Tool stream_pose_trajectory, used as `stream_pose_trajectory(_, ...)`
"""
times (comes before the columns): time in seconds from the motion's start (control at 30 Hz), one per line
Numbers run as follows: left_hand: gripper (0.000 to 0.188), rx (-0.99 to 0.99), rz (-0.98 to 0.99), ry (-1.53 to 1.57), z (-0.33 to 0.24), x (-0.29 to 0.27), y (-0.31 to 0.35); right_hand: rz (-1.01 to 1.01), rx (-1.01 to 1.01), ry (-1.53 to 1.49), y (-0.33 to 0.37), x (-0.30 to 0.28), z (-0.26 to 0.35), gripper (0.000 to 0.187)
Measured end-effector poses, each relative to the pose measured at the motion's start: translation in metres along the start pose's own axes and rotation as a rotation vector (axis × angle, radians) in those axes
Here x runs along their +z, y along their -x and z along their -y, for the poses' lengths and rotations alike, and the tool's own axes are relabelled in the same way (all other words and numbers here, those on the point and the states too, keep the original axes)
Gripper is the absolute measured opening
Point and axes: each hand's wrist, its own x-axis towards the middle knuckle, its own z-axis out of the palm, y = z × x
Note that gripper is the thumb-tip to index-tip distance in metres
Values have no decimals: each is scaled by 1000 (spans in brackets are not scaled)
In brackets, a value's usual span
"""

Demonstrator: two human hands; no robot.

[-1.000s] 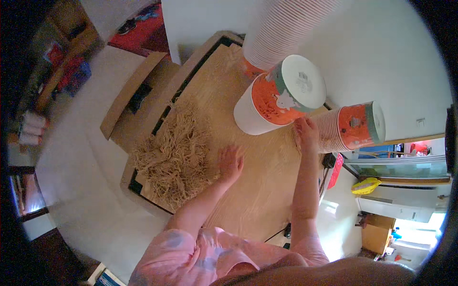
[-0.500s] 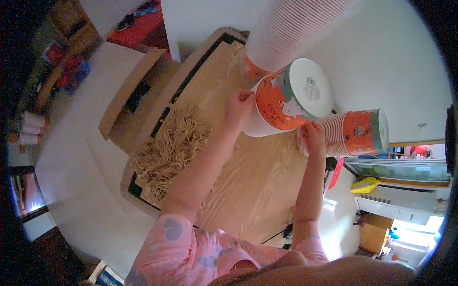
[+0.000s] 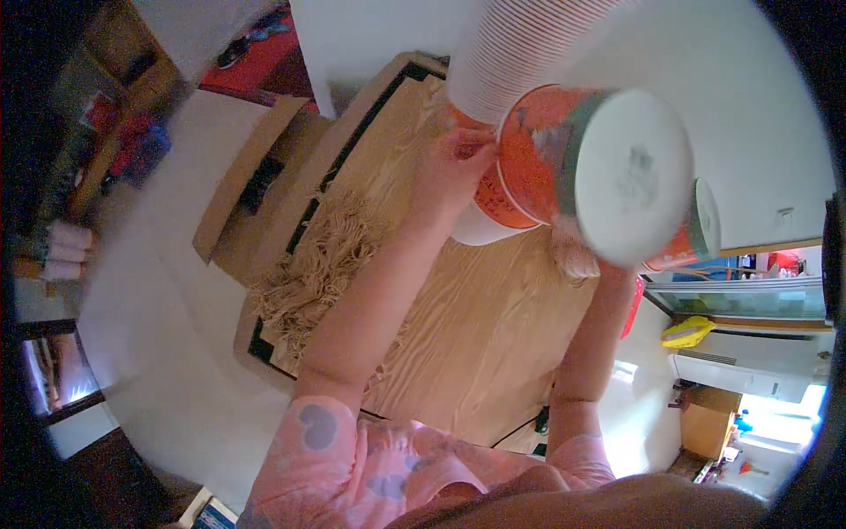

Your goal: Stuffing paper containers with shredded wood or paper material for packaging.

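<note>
Left hand (image 3: 451, 172) pinches the rim of the upper cup (image 3: 539, 145); right hand (image 3: 616, 275) mostly hidden, grip I cannot tell; a sideways swing could topple the tall stack (image 3: 524, 57) behind

l hand (image 3: 451, 176) up w/ fingers (image 3: 478, 152) bent, r hand (image 3: 616, 275) mostly hidden, both arms (image 3: 374, 304) stretched fwd

Free to pass over wooden tabletop (image 3: 485, 344) between 2 forearms (image 3: 374, 309). Blocked ahead by orange cup (image 3: 542, 145) and cup stack (image 3: 533, 53), leftward by strings (image 3: 330, 251).
</note>
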Motion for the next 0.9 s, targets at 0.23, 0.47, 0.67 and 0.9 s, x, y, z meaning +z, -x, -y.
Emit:
stream_pose_trajectory(0.23,17,127,111,-447,18,-37,85,191,76,-383,161,-6,12,47)
stream_pose_trajectory(0.47,15,-113,-83,-597,99,-150,244,-76,-253,783,312,2,-47,37)
stream_pose_trajectory(0.67,15,-133,-113,-828,145,-205,297,-51,-217,1050,359,-18,-61,16)
stream_pose_trajectory(0.9,16,185,-216,-854,199,-226,226,103,-382,1412,372,-18,-55,11)
